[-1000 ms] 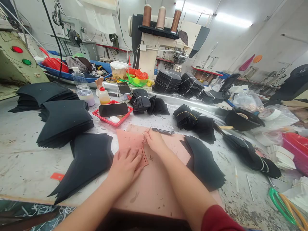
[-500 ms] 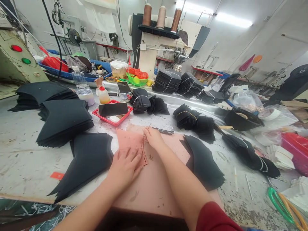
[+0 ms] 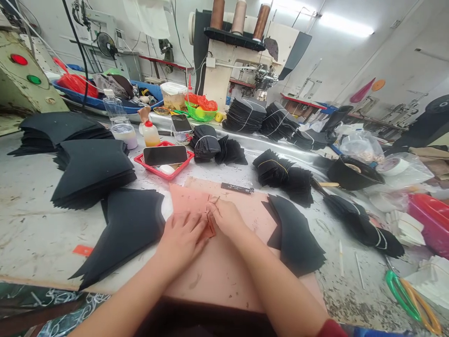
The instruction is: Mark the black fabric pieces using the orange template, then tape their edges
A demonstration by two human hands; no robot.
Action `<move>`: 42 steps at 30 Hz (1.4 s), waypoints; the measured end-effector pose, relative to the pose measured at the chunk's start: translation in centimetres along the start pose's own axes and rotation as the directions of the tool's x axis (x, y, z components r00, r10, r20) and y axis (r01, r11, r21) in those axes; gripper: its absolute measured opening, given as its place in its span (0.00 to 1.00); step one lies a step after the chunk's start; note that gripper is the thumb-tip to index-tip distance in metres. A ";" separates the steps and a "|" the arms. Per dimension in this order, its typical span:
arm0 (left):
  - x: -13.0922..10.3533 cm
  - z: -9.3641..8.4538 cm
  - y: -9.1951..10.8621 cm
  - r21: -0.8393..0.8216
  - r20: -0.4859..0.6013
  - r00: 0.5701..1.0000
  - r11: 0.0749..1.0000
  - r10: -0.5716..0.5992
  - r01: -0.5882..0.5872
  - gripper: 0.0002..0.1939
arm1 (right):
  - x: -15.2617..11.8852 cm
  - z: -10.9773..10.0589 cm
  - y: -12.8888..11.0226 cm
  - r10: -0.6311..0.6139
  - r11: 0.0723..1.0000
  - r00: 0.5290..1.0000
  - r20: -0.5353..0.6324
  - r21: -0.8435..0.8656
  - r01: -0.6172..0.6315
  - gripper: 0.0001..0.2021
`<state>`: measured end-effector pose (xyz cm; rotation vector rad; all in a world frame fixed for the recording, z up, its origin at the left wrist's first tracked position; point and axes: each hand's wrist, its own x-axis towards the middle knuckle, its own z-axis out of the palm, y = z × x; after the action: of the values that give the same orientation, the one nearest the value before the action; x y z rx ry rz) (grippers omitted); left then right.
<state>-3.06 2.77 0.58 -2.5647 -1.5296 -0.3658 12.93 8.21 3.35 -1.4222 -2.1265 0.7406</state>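
A salmon-coloured template (image 3: 187, 199) with dark slots along its right edge lies on a larger pink sheet (image 3: 217, 271). My left hand (image 3: 185, 231) rests flat on the template's lower part, fingers spread. At the slotted edge, my right hand (image 3: 224, 215) has its fingers pinched round a thin pen-like tool, whose tip is hard to make out. Stacked black pieces (image 3: 135, 224) lie left of my left hand, and another black stack (image 3: 296, 234) sits right of my right forearm. A dark ruler-like strip (image 3: 237, 188) lies beyond my right hand.
Behind the hands are a red basket (image 3: 164, 174) with a phone, a glue bottle (image 3: 150, 133) and tied black bundles (image 3: 205, 142). Scissors (image 3: 403, 295) with green and orange handles lie at the right front. A sewing machine (image 3: 219, 70) stands at the back.
My right hand has moved down along the slotted edge, nearer to my left hand. My left hand stays on the template. The view has shifted slightly.
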 end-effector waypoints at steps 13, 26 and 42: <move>-0.1 0.0 0.1 -0.035 -0.022 1.000 0.999 0.001 -0.002 0.17 | -2.7 -0.7 0.0 -0.061 0.998 0.995 0.082 0.026 0.060 0.13; -0.7 0.1 -0.3 -0.150 -0.096 0.993 0.987 -0.073 0.058 0.21 | -0.7 2.1 -1.4 0.386 0.787 0.922 0.003 0.521 -0.331 0.13; -7.7 -3.6 -9.7 -0.069 0.057 0.915 0.912 -0.400 0.403 0.18 | -11.6 -13.5 7.9 0.466 0.841 0.667 -0.582 0.058 -0.537 0.14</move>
<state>-15.62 0.08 1.80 -2.3073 -2.1021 -0.4239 31.07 2.23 7.10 -2.0303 -1.3208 0.2831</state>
